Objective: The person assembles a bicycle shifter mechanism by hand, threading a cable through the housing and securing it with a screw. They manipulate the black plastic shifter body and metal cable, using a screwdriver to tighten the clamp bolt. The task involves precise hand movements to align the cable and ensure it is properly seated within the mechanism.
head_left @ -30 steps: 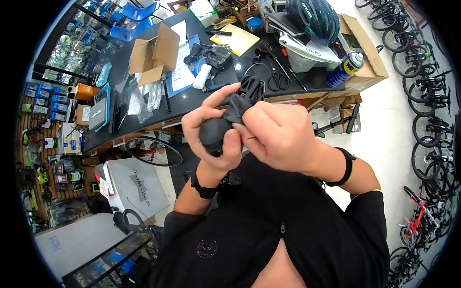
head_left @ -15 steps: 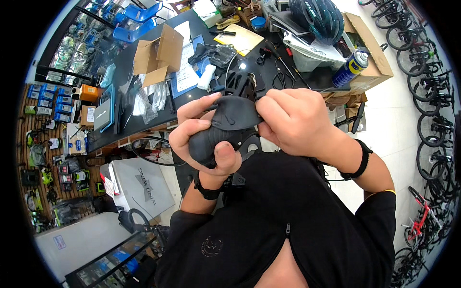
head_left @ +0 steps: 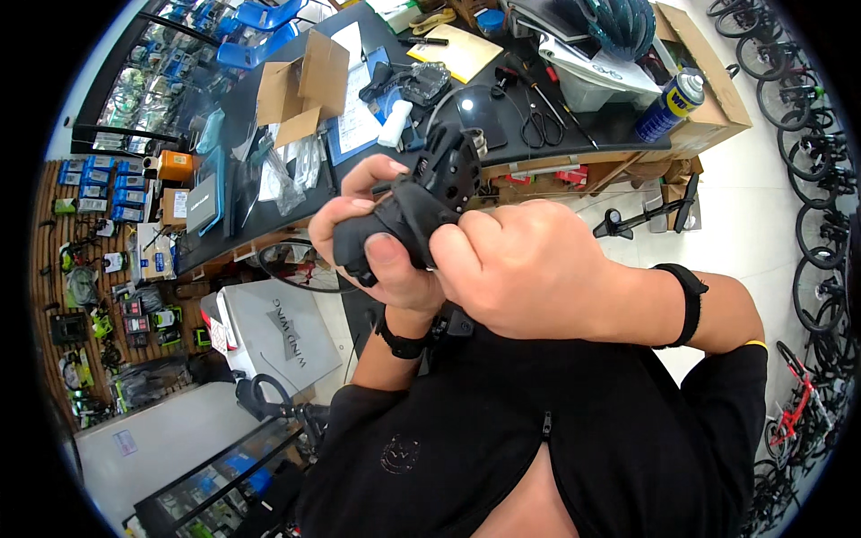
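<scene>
A black bicycle brake-shift lever (head_left: 454,175) is held up in front of my chest, its bare mechanism pointing away from me. Loose and folded, its black rubber hood (head_left: 405,211) bunches around the nearer part. My left hand (head_left: 381,247) wraps the hood from the left, thumb on the near side and fingers over the far side. Closed in a fist, my right hand (head_left: 529,269) presses against the hood's right edge; its fingertips are hidden, but it appears to pinch the rubber.
Beyond my hands is a dark workbench (head_left: 359,193) with an open cardboard box (head_left: 305,85), scissors (head_left: 543,125), a blue spray can (head_left: 671,106) and a helmet (head_left: 619,25). A grey-white carton (head_left: 278,332) stands at lower left. Bicycles (head_left: 798,179) line the right side.
My right hand has come nearer and lower, drawing the hood's raised flap down toward me. More of the lever's mechanism shows. The lever has tilted, and the whole view has shifted slightly.
</scene>
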A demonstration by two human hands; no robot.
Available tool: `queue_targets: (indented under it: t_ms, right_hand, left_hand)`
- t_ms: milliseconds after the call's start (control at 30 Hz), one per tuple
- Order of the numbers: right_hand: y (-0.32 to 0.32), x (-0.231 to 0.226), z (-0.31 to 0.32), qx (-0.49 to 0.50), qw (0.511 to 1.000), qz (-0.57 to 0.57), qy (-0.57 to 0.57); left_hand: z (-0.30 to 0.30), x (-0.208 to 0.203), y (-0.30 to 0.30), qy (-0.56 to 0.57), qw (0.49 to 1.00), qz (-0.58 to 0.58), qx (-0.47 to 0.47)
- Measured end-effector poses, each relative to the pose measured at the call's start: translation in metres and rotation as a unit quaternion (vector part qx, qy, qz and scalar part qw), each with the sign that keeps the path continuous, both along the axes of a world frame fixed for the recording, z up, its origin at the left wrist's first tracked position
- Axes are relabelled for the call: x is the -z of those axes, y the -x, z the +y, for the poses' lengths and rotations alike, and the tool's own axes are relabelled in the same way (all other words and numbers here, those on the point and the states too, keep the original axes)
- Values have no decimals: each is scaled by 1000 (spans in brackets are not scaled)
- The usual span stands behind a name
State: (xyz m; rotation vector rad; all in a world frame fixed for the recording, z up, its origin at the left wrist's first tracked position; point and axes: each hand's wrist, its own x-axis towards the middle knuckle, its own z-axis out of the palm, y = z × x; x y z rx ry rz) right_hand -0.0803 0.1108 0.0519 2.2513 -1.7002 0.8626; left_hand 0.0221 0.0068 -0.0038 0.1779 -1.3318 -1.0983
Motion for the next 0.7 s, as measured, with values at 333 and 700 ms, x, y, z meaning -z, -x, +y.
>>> queue_targets:
  t_ms: [333,700]
  right_hand:
    - [-25,-8,-10,82,994,49,52]
    - [-29,2,-37,136,985,24,100]
  left_hand:
    - [-2,-12,-4,-124,989,13,81]
    - [-16,-7,-2,-252,966,-24,59]
